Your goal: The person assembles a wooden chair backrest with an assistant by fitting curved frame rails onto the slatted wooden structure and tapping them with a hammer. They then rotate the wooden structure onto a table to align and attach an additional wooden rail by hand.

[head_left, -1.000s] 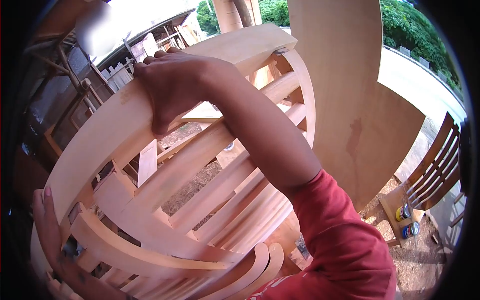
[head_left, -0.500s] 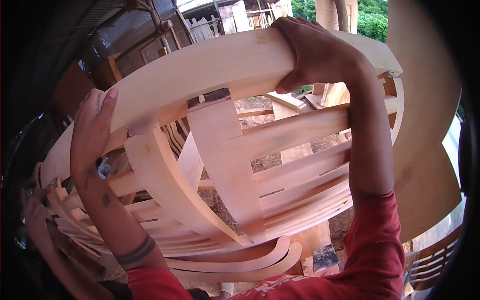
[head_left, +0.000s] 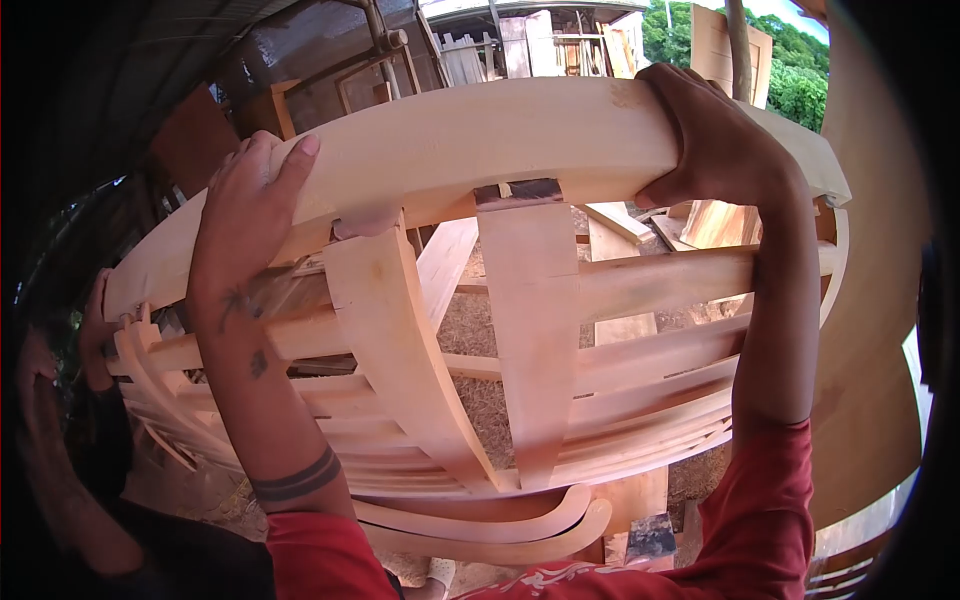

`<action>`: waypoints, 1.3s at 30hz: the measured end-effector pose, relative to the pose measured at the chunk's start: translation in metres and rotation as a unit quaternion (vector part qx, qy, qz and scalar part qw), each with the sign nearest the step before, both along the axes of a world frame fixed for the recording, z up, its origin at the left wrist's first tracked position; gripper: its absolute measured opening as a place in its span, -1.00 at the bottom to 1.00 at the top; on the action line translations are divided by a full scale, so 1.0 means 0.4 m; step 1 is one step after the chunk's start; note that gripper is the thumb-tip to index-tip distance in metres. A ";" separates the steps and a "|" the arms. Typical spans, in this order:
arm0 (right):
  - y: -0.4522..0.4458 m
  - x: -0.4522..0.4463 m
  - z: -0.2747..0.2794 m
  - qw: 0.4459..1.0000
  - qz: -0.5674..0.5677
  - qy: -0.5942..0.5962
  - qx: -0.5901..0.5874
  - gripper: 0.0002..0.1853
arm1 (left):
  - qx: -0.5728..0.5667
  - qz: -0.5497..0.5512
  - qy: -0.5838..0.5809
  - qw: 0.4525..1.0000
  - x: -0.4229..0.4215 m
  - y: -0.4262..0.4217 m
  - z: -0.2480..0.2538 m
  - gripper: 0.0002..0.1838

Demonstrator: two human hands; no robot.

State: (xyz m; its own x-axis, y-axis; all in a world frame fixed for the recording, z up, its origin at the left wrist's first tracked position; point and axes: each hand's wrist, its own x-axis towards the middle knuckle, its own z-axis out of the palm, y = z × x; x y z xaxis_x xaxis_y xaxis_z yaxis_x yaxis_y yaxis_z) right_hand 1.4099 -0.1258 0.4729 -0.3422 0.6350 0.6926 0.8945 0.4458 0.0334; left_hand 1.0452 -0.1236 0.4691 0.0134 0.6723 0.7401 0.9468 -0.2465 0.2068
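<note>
A long, pale curved wooden rail [head_left: 480, 125] spans the view along the top of a slatted wooden frame. My right hand [head_left: 725, 150] wraps over its right part, with the thumb underneath. My left hand [head_left: 250, 205] grips the rail left of the middle, thumb along its near face and fingertips over the top edge. Below the rail, a wide middle post [head_left: 530, 330] shows a dark patch at its upper end. A curved post [head_left: 390, 330] stands to its left, its top close under the rail. Whether the rail is seated on the posts I cannot tell.
Another person's hand [head_left: 97, 312] is at the rail's far left end. Two curved wooden strips [head_left: 500, 540] lie below the frame. A large brown panel [head_left: 870, 300] stands at the right. Boards [head_left: 620, 222] lie on the ground behind the slats [head_left: 670, 275].
The rail, frame and both my hands appear further right in view, with the rail's right end lower. My grip looks the same. The other person's hands at the left have shifted upward.
</note>
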 end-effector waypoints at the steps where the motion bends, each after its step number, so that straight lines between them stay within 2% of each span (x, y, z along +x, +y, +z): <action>1: 0.002 0.001 -0.002 1.000 -0.001 -0.001 0.010 -0.23 | 0.009 -0.003 0.002 1.000 0.001 -0.001 -0.001 -0.41; 7: 0.016 -0.004 -0.011 1.000 -0.014 -0.009 0.012 -0.16 | 0.041 0.032 0.031 0.998 -0.006 0.006 -0.008 -0.30; 10: 0.018 -0.007 -0.006 0.999 0.019 0.026 -0.040 -0.11 | 0.046 0.043 0.027 0.998 -0.015 0.017 -0.019 -0.40; 11: 0.016 -0.011 -0.006 0.998 0.009 0.028 -0.052 -0.08 | 0.071 0.014 0.015 0.997 -0.018 0.024 -0.026 -0.38; 14: 0.032 -0.001 -0.010 0.998 0.028 0.025 -0.049 -0.07 | 0.030 -0.009 -0.005 0.999 -0.020 0.022 -0.019 -0.39; 16: 0.041 0.005 -0.003 0.996 0.049 0.018 -0.070 -0.04 | 0.126 -0.029 -0.111 0.985 -0.050 -0.011 -0.068 -0.28; 17: 0.049 0.010 -0.002 0.994 0.062 0.020 -0.086 -0.04 | 0.054 0.023 -0.047 0.997 0.029 -0.062 -0.036 -0.28; 20: 0.057 0.015 -0.001 0.994 0.058 0.021 -0.087 -0.07 | -0.047 0.071 0.044 0.995 0.069 -0.096 0.008 -0.27; 21: 0.061 0.020 -0.002 0.994 0.063 0.020 -0.082 -0.07 | -0.026 0.077 0.074 0.994 0.079 -0.114 -0.007 -0.26; 23: 0.075 0.029 0.003 0.994 0.075 0.002 -0.074 -0.04 | -0.004 0.033 0.058 0.998 0.061 -0.075 -0.007 -0.31; 25: 0.076 0.036 -0.003 0.999 0.036 -0.013 -0.023 -0.06 | -0.002 -0.066 -0.034 0.997 -0.041 0.062 0.003 -0.42; 26: 0.070 0.026 -0.002 1.000 0.017 -0.020 0.004 -0.07 | 0.000 -0.060 -0.028 0.998 -0.050 0.073 0.004 -0.36; 27: -0.017 -0.042 0.044 0.992 -0.057 -0.014 -0.113 -0.11 | 0.004 -0.052 -0.023 0.998 -0.054 0.079 0.009 -0.31; 28: -0.023 -0.039 0.057 0.991 -0.038 -0.009 -0.127 -0.10 | 0.008 -0.043 -0.017 0.999 -0.046 0.077 0.020 -0.24; 29: -0.019 -0.026 0.065 0.990 -0.020 -0.003 -0.142 -0.09 | -0.027 -0.030 -0.013 0.999 -0.030 0.053 0.031 -0.31; 32: -0.038 -0.042 0.008 0.999 0.037 -0.023 -0.033 -0.23 | -0.023 -0.071 -0.033 0.997 -0.012 0.051 0.036 -0.40; 36: -0.043 -0.018 0.054 0.982 0.072 0.015 -0.175 -0.48 | -0.054 -0.107 -0.112 0.986 0.031 0.025 0.028 -0.58; 37: -0.039 0.014 0.043 0.980 0.115 -0.021 -0.160 -0.49 | -0.086 -0.088 -0.093 0.988 -0.006 0.036 0.043 -0.56; 39: -0.021 0.034 0.052 0.978 0.087 -0.014 -0.189 -0.48 | -0.064 -0.049 -0.105 0.991 0.013 0.026 0.035 -0.49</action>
